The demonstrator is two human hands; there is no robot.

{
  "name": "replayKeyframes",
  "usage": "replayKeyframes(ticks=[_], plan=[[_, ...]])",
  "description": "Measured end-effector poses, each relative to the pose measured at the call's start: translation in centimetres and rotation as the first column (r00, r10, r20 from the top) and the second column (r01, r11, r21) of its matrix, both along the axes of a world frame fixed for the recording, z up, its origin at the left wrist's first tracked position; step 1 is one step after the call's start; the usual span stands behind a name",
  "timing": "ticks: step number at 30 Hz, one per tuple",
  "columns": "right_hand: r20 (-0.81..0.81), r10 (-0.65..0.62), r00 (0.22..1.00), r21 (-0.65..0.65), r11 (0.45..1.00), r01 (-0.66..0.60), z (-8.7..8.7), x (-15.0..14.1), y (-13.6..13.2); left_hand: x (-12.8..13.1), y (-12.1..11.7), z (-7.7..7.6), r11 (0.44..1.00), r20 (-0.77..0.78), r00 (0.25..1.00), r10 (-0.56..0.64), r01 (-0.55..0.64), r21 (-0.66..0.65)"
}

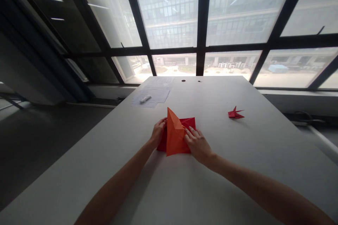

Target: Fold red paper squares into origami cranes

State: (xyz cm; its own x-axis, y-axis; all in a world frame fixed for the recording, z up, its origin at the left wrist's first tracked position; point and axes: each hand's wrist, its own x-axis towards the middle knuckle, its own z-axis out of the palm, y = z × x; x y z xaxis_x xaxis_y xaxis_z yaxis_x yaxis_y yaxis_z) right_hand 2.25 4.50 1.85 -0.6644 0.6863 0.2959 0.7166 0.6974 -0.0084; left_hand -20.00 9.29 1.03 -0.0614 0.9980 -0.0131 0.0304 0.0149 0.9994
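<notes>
Origami paper (174, 137) lies mid-table (216, 95), its orange flap rising to a tilted point over a red layer. Left hand (157, 133): fingers (162, 123) curled against the paper's left side, gripping it, tips hidden behind the flap. Right hand (198, 144): fingers (190, 134) extended, pressing on the orange, not clenched. Toward the right, well apart: small folded red paper figure (236, 113). Far end, left: printed sheets (158, 93) under a white stick (145, 98).
</notes>
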Motion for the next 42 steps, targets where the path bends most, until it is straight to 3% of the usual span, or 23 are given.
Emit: replayKeyframes(ticks=[2, 5, 8, 11, 14, 16, 19, 22, 23, 25, 26, 29, 30, 35, 37, 40, 42], plan=[[0.017, 0.011, 1.0, -0.001, 1.0, -0.011, -0.3, -0.5, 0.0, -1.0, 0.0, 0.4, 0.999, 0.162, 0.986, 0.033, -0.027, -0.041], [0.025, 0.01, 1.0, -0.004, 1.0, -0.01, 0.2, -1.0, -0.5, -1.6, -0.4, 0.9, 0.992, 0.341, 0.94, -0.026, 0.065, -0.105], [0.003, 0.012, 1.0, -0.001, 1.0, -0.012, 0.6, -1.2, -0.9, -1.6, -0.9, 1.5, 0.977, 0.427, 0.902, -0.058, 0.139, -0.16], [-0.001, -0.039, 0.999, -0.027, 0.999, 0.039, 0.6, -1.4, -1.1, -2.1, -1.1, 2.4, 0.981, 0.443, 0.894, -0.061, 0.135, -0.139], [0.031, -0.111, 0.993, -0.053, 0.992, 0.113, 0.4, -1.6, -1.4, -3.5, -1.0, 3.5, 0.991, 0.367, 0.928, -0.06, 0.101, -0.092], [0.049, -0.141, 0.989, -0.085, 0.986, 0.145, 0.4, -1.6, -1.7, -4.4, -1.0, 4.2, 0.974, 0.268, 0.955, -0.129, 0.172, -0.146], [0.018, -0.087, 0.996, -0.219, 0.972, 0.089, 0.8, -1.0, -1.8, -4.7, -1.1, 4.5, 0.963, 0.093, 0.972, -0.217, 0.229, -0.143], [-0.19, 0.049, 0.98, -0.401, 0.908, -0.123, 1.4, 0.2, 0.1, -3.9, -1.2, 3.7, 0.979, 0.044, 0.979, -0.2, 0.201, -0.04], [-0.308, 0.028, 0.951, -0.408, 0.899, -0.158, 1.6, 0.6, 1.2, -3.6, -1.2, 3.4, 0.977, 0.067, 0.976, -0.206, 0.209, -0.033], [-0.506, -0.109, 0.856, -0.38, 0.919, -0.107, 1.6, 1.3, 3.7, -2.8, -1.3, 2.9, 0.963, 0.14, 0.957, -0.254, 0.264, -0.051], [-0.561, -0.125, 0.818, -0.404, 0.904, -0.139, 1.6, 1.6, 4.9, -2.5, -1.4, 2.8, 0.953, 0.177, 0.943, -0.284, 0.298, -0.06], [-0.646, -0.117, 0.755, -0.543, 0.765, -0.346, 1.3, 2.5, 7.5, -1.7, -1.7, 3.2, 0.925, 0.24, 0.905, -0.35, 0.374, -0.063], [-0.655, -0.129, 0.745, -0.56, 0.744, -0.363, 1.3, 2.8, 7.9, -1.6, -1.7, 3.4, 0.919, 0.244, 0.9, -0.362, 0.388, -0.068], [-0.684, -0.248, 0.686, -0.546, 0.797, -0.256, 1.4, 4.6, 7.4, -0.8, 0.3, 4.5, 0.907, 0.139, 0.909, -0.392, 0.408, -0.107], [-0.669, -0.338, 0.662, -0.603, 0.767, -0.218, 1.1, 5.2, 6.8, -0.3, 1.9, 4.4, 0.899, 0.014, 0.905, -0.425, 0.424, -0.109], [-0.606, -0.508, 0.612, -0.712, 0.69, -0.132, 0.2, 5.9, 5.9, 0.9, 4.5, 3.6, 0.852, -0.187, 0.833, -0.521, 0.496, -0.166], [-0.538, -0.564, 0.627, -0.715, 0.699, 0.016, -0.7, 6.2, 5.2, 2.0, 5.6, 2.7, 0.863, -0.333, 0.8, -0.499, 0.492, -0.111]])
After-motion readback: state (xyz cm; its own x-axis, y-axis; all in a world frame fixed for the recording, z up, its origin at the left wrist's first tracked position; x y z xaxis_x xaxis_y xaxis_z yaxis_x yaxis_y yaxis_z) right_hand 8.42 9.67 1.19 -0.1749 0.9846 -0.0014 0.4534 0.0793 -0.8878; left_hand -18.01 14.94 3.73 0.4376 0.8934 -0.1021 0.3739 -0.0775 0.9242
